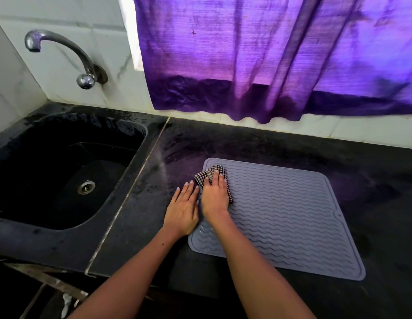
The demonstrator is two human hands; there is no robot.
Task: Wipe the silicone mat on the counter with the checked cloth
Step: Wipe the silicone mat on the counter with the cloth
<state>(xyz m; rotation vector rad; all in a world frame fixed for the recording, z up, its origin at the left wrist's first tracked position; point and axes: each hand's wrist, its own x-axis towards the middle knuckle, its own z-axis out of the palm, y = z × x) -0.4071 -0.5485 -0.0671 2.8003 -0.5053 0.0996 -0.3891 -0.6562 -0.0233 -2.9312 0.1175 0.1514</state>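
A grey silicone mat [283, 217] with wavy ridges lies flat on the black counter [373, 185]. Near the mat's far left corner sits a bunched black-and-white checked cloth [206, 174]. My right hand [215, 194] lies flat on top of the cloth with straight fingers, pressing it onto the mat. My left hand [184, 207] rests flat beside it, fingers straight, on the counter at the mat's left edge, its inner side touching that edge.
A black sink [62, 171] with a metal drain is set into the counter at the left, under a chrome tap [62, 54] on the tiled wall. A purple curtain [269, 58] hangs behind the counter, its hem above the back edge.
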